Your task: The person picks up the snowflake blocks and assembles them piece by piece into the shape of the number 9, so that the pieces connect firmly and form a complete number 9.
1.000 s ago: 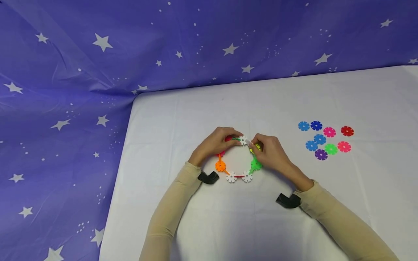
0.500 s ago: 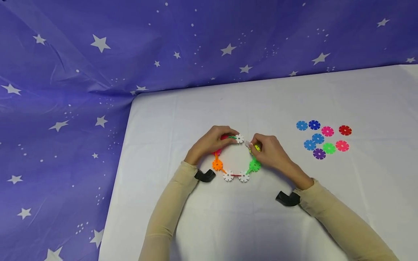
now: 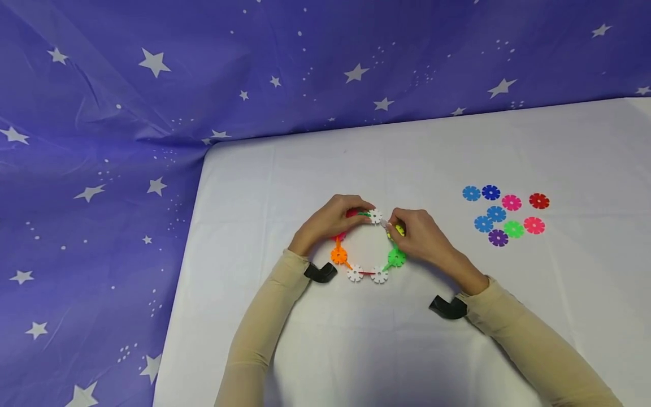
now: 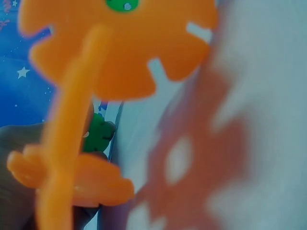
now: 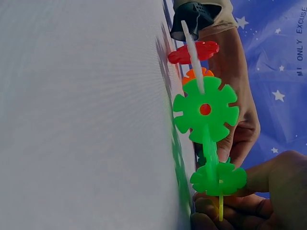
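Note:
Notched plastic snowflake discs, slotted edge to edge, form a ring on the table. Its near side has two white discs (image 3: 379,275) joined by a red one (image 3: 367,273); orange discs (image 3: 339,256) lie on the left, green ones (image 3: 396,258) on the right. With thumb and fingers my left hand (image 3: 335,217) pinches the far-left part, beside a green edge-on disc (image 3: 363,213) and a white disc (image 3: 375,216). My right hand (image 3: 419,234) pinches a white edge-on disc (image 3: 385,223) next to a yellow disc (image 3: 398,230). Its tip meets the white disc's rim.
Several loose discs lie to the right, among them a red disc (image 3: 539,201), a purple disc (image 3: 498,237) and blue discs (image 3: 496,213). A white cloth covers the table (image 3: 285,169). Behind it hangs a purple star-printed curtain (image 3: 315,68). Black wrist mounts (image 3: 448,307) sit at both cuffs.
Half a second ago a small gap opened between the far white disc and the right hand's edge-on disc. Now the left hand has shifted slightly right and the two meet again.

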The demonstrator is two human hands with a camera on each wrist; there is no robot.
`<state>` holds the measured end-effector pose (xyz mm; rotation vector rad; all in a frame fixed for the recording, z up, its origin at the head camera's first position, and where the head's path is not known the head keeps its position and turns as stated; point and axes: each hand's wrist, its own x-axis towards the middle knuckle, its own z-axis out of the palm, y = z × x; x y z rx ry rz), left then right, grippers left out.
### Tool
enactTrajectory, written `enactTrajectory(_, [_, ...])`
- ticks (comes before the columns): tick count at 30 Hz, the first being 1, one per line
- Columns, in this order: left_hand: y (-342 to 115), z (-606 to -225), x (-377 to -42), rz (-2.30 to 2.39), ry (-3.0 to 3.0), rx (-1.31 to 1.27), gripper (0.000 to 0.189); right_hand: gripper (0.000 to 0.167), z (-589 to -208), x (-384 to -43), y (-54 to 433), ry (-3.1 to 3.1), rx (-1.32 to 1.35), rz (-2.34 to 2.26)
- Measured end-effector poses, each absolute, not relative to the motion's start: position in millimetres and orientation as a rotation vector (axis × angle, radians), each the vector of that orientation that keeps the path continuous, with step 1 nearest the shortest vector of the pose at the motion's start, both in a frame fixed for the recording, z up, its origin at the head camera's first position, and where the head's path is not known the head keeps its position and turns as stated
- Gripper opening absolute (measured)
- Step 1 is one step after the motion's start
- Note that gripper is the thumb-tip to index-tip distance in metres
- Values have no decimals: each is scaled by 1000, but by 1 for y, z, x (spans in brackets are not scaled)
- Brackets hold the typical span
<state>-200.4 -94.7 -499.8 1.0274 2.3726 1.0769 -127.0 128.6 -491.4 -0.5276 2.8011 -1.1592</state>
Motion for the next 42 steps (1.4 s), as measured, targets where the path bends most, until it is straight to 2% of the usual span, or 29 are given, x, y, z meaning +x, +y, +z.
enactTrajectory(25, [-87, -499, -195, 1075, 2361, 1086, 29, 10, -494, -127, 127, 2832, -570, -1126])
enactTrajectory(28, [-87, -496, -194, 951, 2431, 1114, 34, 8, -493, -127, 128, 2844, -531, -1088])
enactTrajectory(31, [-90, -490, -191, 776, 2535, 1106, 46, 8, -492, -128, 131, 2858, -482, -1026])
enactTrajectory(38, [-110, -477, -177, 657, 2645, 905, 75, 29, -489, -125, 142, 2865, -463, -942])
enactTrajectory(42, [-114, -476, -171, 735, 2570, 933, 72, 45, -485, -121, 147, 2878, -568, -926])
